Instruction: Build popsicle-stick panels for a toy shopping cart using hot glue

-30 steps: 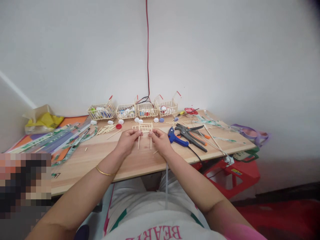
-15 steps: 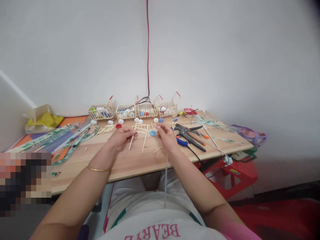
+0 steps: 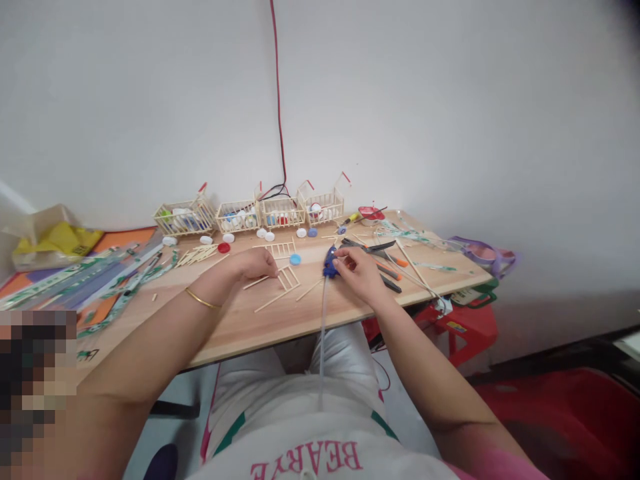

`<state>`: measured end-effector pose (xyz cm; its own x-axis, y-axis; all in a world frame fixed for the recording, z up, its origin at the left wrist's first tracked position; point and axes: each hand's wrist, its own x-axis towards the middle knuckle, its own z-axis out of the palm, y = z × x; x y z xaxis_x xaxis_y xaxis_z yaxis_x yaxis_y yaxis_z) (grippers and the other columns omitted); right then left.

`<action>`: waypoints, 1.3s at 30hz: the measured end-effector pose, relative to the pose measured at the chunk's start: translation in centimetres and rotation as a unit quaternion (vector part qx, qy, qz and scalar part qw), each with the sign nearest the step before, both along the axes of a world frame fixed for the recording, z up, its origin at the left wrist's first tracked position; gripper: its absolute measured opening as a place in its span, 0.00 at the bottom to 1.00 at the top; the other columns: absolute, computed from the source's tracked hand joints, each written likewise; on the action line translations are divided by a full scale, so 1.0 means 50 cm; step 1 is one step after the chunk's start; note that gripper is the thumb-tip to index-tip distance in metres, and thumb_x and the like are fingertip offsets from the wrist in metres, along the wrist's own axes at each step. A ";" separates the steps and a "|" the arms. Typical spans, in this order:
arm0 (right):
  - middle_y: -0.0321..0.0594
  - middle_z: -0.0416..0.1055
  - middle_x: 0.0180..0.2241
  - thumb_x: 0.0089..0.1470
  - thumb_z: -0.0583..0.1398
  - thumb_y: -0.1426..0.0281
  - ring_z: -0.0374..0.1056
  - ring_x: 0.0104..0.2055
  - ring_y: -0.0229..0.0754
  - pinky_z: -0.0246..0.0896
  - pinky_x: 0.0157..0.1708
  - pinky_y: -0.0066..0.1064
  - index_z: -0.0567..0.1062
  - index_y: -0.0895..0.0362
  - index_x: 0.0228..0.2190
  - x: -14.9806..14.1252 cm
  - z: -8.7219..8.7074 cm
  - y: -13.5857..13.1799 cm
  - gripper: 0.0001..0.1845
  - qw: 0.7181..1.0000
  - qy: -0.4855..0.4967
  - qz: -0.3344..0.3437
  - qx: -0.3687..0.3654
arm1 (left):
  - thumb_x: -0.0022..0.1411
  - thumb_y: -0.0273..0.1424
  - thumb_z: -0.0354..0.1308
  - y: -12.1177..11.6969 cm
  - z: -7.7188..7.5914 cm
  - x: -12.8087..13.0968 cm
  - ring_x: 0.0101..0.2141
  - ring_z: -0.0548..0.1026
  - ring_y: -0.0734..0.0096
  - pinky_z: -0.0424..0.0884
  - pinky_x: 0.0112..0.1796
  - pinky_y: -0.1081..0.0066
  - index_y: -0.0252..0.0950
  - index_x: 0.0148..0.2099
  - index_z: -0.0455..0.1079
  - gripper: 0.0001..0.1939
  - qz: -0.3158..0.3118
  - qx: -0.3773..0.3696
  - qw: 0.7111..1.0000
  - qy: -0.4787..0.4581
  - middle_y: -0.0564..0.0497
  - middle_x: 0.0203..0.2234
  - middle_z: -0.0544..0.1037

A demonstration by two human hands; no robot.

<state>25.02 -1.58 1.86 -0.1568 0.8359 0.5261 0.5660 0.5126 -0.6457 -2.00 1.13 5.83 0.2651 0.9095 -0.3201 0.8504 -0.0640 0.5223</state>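
My left hand [image 3: 257,263] is closed at the fingertips on the upper left part of a small ladder-like frame of thin wooden sticks [image 3: 287,279], which lies low over the wooden table. To the right, my right hand [image 3: 359,270] has its fingers curled around a blue glue gun [image 3: 330,262]; the palm hides most of the handle. From the gun's back a long clear glue stick [image 3: 323,340] sticks out toward my lap. A second stick frame [image 3: 281,250] lies just behind the first, with a light blue bottle cap [image 3: 295,259] between the hands.
Stick-built carts [image 3: 184,219] holding small items line the wall. Loose caps [image 3: 223,247] and cut sticks [image 3: 197,255] lie before them. Right of my right hand are cutters [image 3: 393,283] with orange-marked handles. Long plastic-wrapped strips [image 3: 100,277] cover the table's left. A red stool [image 3: 470,333] stands below right.
My right hand has moved right, onto the glue gun, which has turned and shifted left. My left hand has moved from a single stick's place to the frame, which now sits nearer me.
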 end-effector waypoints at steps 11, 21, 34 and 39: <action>0.46 0.70 0.37 0.53 0.57 0.71 0.66 0.42 0.47 0.63 0.44 0.40 0.73 0.56 0.36 0.023 -0.032 0.015 0.08 0.992 -0.099 0.009 0.084 | 0.50 0.26 0.48 -0.010 -0.029 0.004 0.21 0.63 0.74 0.54 0.26 0.72 0.33 0.22 0.72 0.12 -0.112 0.174 0.972 0.107 0.49 0.18 0.73; 0.46 0.72 0.39 0.57 0.55 0.72 0.65 0.43 0.45 0.59 0.43 0.37 0.73 0.57 0.38 -0.046 0.003 0.003 0.08 0.965 -0.189 0.163 0.074 | 0.55 0.28 0.50 -0.009 -0.053 0.003 0.29 0.72 0.65 0.60 0.29 0.70 0.35 0.29 0.71 0.08 -0.108 0.298 0.933 0.173 0.45 0.27 0.76; 0.44 0.74 0.38 0.56 0.56 0.76 0.64 0.41 0.42 0.55 0.43 0.33 0.75 0.57 0.39 -0.118 0.018 0.040 0.10 0.898 -0.303 0.316 0.047 | 0.61 0.30 0.48 -0.015 -0.045 0.003 0.32 0.73 0.65 0.59 0.28 0.70 0.34 0.35 0.73 0.12 -0.155 0.310 0.910 0.228 0.44 0.32 0.75; 0.44 0.74 0.37 0.58 0.55 0.72 0.64 0.42 0.43 0.54 0.42 0.33 0.76 0.56 0.38 -0.133 0.011 0.039 0.10 0.880 -0.354 0.314 0.036 | 0.62 0.34 0.47 -0.016 -0.040 0.005 0.30 0.73 0.63 0.56 0.26 0.69 0.33 0.33 0.74 0.16 -0.152 0.318 0.904 0.241 0.43 0.30 0.75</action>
<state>18.38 0.37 2.40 -0.8861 0.4352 0.1594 0.4030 0.8934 -0.1985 -1.75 0.31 3.82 0.5036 0.8584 0.0978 0.8616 -0.4907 -0.1297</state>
